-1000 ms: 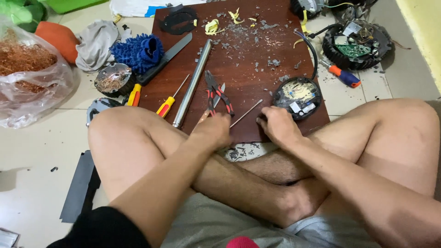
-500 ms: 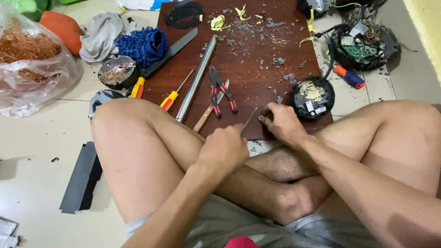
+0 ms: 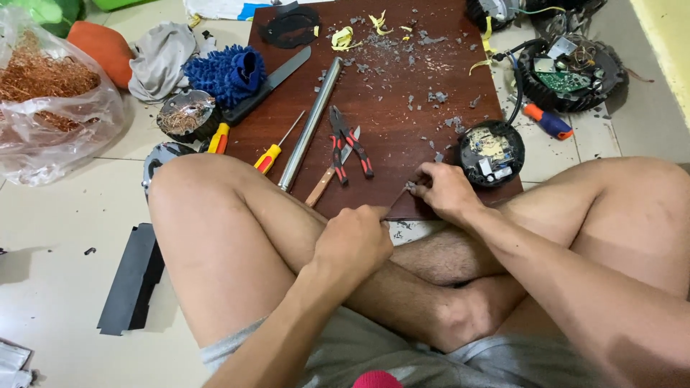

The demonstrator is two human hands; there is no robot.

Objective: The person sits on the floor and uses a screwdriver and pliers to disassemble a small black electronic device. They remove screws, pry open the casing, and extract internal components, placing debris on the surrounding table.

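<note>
I sit cross-legged on the floor behind a dark brown wooden board (image 3: 388, 93). My left hand (image 3: 353, 243) is closed in a fist above my shin and grips a thin metal rod (image 3: 397, 200) that points at the board's near edge. My right hand (image 3: 447, 192) rests on that edge and pinches a small grey fragment (image 3: 411, 186) at the rod's tip. A round black motor housing (image 3: 491, 153) lies just right of my right hand. Red-handled pliers (image 3: 350, 147) lie beyond my hands.
On the board lie a long metal tube (image 3: 310, 122), a yellow-handled screwdriver (image 3: 272, 152), a large knife (image 3: 269, 82) and several grey chips. A bag of copper wire (image 3: 43, 100), a blue mitt (image 3: 226, 72) and a wound coil (image 3: 185, 115) are on the left. A round circuit housing (image 3: 571, 72) is at the far right.
My left hand has drawn back from the board's edge toward my body and now holds the thin rod that lay on the board. My right hand stays at the near edge.
</note>
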